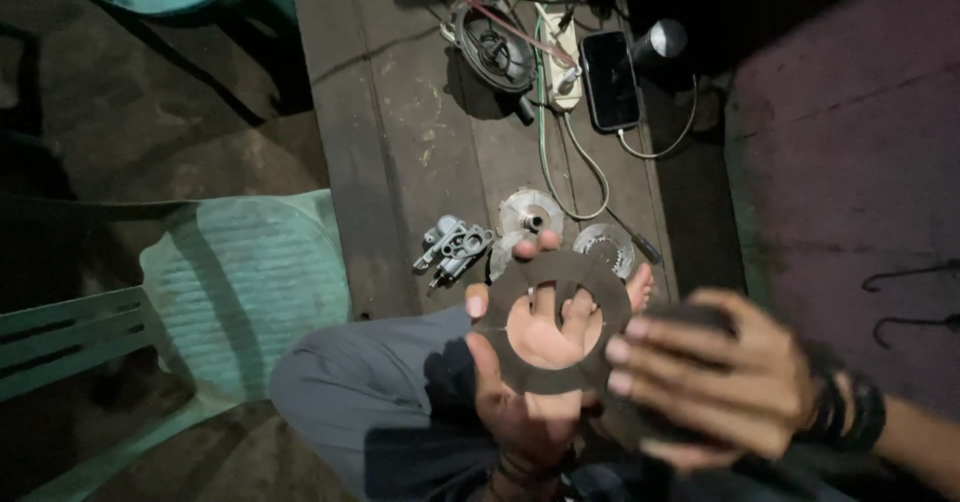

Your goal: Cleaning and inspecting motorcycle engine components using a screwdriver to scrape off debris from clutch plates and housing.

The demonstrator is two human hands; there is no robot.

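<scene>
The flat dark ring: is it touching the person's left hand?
Touching. The head view shows the flat dark ring lying on the left hand, its fingertips curled over the ring's edge.

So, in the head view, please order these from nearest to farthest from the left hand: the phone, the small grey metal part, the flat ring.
1. Flat ring: held in the left hand itself, over the palm.
2. Small grey metal part: on the wooden bench just beyond the hand, slightly to its left.
3. Phone: far end of the bench, lying beside the cables.
</scene>
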